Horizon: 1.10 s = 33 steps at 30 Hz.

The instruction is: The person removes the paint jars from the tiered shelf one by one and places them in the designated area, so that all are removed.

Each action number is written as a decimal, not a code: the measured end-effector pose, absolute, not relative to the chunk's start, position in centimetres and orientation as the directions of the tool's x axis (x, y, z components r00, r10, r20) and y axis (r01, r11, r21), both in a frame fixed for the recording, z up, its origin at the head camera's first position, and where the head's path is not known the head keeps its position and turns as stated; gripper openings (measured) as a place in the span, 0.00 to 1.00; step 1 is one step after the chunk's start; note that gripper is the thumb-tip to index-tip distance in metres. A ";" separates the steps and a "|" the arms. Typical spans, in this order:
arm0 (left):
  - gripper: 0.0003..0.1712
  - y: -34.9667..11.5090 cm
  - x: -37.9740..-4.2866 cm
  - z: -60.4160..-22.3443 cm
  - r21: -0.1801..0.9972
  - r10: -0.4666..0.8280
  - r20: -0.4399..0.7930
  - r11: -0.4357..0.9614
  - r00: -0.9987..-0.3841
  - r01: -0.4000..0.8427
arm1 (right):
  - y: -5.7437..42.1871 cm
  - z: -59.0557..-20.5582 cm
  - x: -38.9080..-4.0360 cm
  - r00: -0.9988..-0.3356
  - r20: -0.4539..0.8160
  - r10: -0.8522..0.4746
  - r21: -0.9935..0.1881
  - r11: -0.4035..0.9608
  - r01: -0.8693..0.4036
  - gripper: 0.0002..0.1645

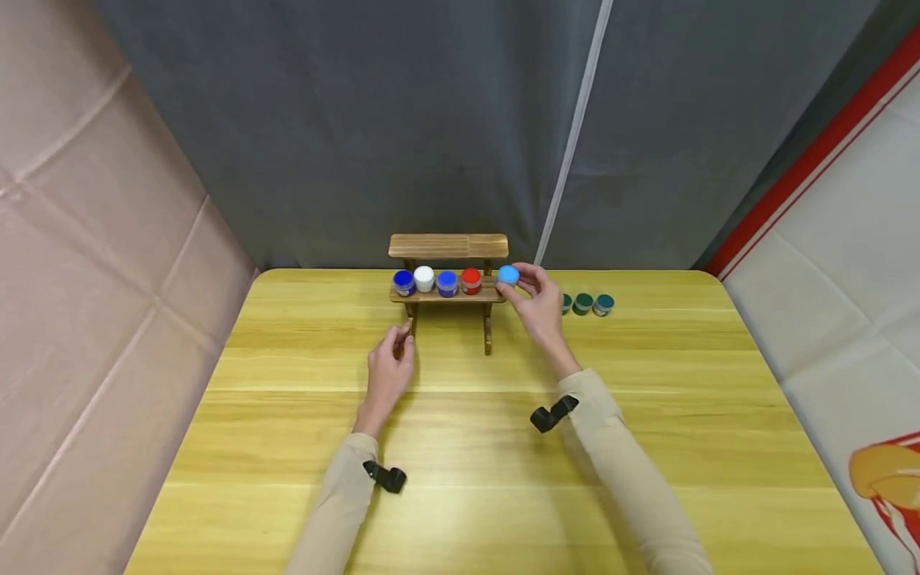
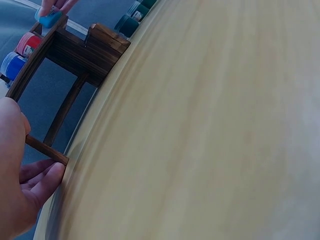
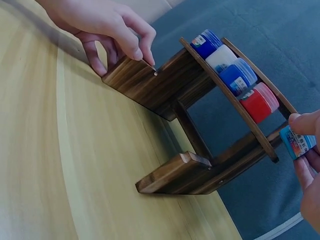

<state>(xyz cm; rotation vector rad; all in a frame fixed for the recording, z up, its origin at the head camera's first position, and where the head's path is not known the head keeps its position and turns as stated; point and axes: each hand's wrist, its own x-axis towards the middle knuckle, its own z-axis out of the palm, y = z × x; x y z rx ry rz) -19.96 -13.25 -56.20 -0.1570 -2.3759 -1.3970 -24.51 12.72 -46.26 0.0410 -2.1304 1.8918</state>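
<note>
head view: four jars (image 1: 447,284) up on stand (image 1: 449,246), mid-frame; right hand (image 1: 537,302) pinches light-blue jar (image 1: 508,275) at its right end; left hand (image 1: 390,363) grips stand's leg (image 3: 131,82). green jars (image 1: 583,303), right of centre, not yet up.

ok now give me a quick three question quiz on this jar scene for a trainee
1. Which hand holds the light blue jar?
2. True or false: in the head view, the red jar stands to the right of the white jar on the wooden rack.
3. What does the left hand touch? a) a green jar; b) a foot of the rack; c) the white jar.

Key: 1. The right hand. 2. True. 3. b.
</note>
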 end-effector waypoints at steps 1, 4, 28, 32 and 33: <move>0.08 -13.2 -20.0 -56.2 0.820 -0.095 0.375 0.497 -0.922 0.282 | 12.8 -45.8 -24.3 -0.958 0.233 0.169 -0.967 0.142 -0.211 0.26; 0.08 -13.2 -20.0 -56.1 0.823 -0.096 0.373 0.493 -0.923 0.281 | 12.9 -44.6 -23.7 -0.957 0.236 0.166 -0.967 0.141 -0.214 0.26; 0.08 -13.0 -19.8 -56.4 0.820 -0.094 0.386 0.491 -0.918 0.295 | 16.5 -44.7 -21.7 -0.955 0.182 0.233 -0.972 0.189 -0.139 0.26; 0.08 -12.9 -19.8 -56.4 0.820 -0.093 0.380 0.494 -0.920 0.289 | 16.9 -45.2 -21.3 -0.954 0.184 0.236 -0.968 0.210 -0.135 0.25; 0.09 -12.9 -19.8 -56.4 0.822 -0.093 0.376 0.494 -0.922 0.285 | 17.0 -45.3 -21.3 -0.953 0.187 0.237 -0.967 0.212 -0.137 0.25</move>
